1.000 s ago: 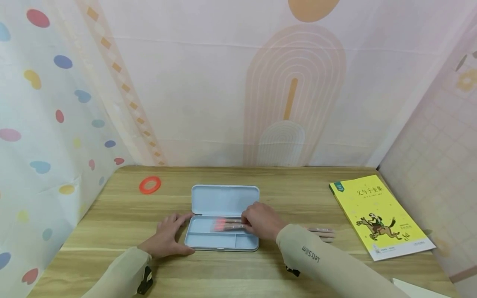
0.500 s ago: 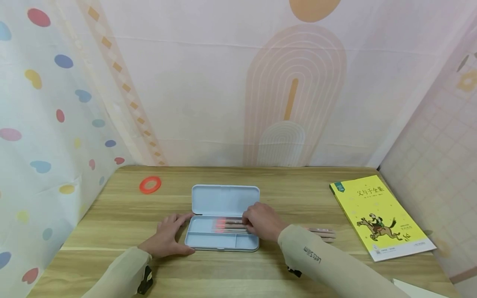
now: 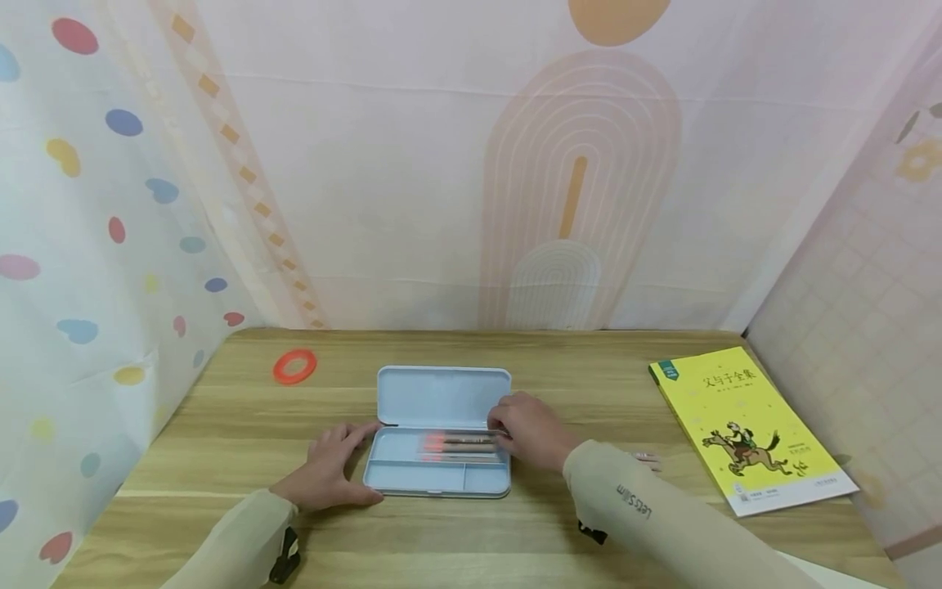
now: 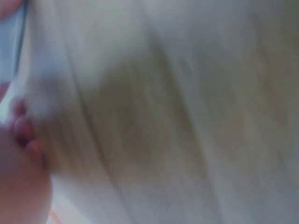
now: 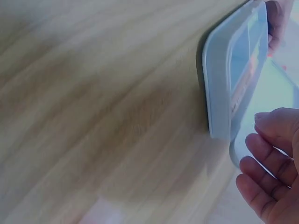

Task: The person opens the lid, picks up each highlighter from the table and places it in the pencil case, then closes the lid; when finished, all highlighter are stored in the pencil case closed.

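Note:
A light blue pencil case [image 3: 415,474] lies with its lid [image 3: 445,396] folded back. In its rear compartment are several slim brown pencil-like sticks [image 3: 471,447] with translucent reddish ends to the left. My left hand [image 3: 331,470] holds the case's left end, thumb at the front corner and index finger by the hinge; the left wrist view shows its curled other fingertips [image 4: 23,128]. Over the case's right end is my right hand [image 3: 533,429]. In the right wrist view its loosely bent fingers [image 5: 266,158] are beside the case, with nothing between them.
More brown sticks [image 3: 648,460] lie on the wooden table, mostly hidden behind the right sleeve [image 3: 648,507]. An orange-red ring [image 3: 295,366] lies at the back left, a yellow book [image 3: 751,433] at the right. A patterned curtain [image 3: 397,204] hangs behind the table.
My right hand has let go of the sticks, which now lie in the rear compartment, and has drawn slightly right. The left hand and the case stay put.

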{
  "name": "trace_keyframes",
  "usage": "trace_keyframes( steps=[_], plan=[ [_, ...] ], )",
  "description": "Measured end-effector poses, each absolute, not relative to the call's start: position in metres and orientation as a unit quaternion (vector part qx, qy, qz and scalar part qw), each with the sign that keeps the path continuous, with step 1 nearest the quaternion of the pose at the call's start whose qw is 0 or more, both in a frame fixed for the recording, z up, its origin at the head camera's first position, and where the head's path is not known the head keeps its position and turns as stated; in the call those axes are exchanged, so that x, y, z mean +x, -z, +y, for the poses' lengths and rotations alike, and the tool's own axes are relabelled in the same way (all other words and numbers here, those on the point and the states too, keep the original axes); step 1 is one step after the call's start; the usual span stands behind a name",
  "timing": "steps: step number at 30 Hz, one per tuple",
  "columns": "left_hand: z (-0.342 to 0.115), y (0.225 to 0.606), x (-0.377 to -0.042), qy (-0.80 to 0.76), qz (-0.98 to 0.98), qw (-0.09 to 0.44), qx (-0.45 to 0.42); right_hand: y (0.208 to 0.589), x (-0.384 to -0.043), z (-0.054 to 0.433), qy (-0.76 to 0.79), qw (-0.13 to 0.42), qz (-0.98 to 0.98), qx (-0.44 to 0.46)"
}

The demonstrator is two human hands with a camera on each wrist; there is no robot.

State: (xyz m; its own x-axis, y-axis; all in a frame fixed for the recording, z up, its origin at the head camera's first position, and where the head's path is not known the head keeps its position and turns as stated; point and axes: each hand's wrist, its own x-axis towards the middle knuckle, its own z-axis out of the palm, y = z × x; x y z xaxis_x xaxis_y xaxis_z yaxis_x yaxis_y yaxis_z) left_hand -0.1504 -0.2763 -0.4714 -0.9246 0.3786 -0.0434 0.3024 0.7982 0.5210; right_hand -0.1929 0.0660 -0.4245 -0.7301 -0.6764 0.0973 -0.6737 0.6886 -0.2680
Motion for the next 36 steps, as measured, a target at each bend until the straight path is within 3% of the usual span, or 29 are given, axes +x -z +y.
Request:
trace_keyframes(
  steps=[36],
  plan=[
    [-0.277, 0.473, -0.152, -0.255, 0.948, 0.075, 0.177, 0.415, -0.19, 0.197, 0.15, 0.025, 0.961, -0.231]
  ],
)
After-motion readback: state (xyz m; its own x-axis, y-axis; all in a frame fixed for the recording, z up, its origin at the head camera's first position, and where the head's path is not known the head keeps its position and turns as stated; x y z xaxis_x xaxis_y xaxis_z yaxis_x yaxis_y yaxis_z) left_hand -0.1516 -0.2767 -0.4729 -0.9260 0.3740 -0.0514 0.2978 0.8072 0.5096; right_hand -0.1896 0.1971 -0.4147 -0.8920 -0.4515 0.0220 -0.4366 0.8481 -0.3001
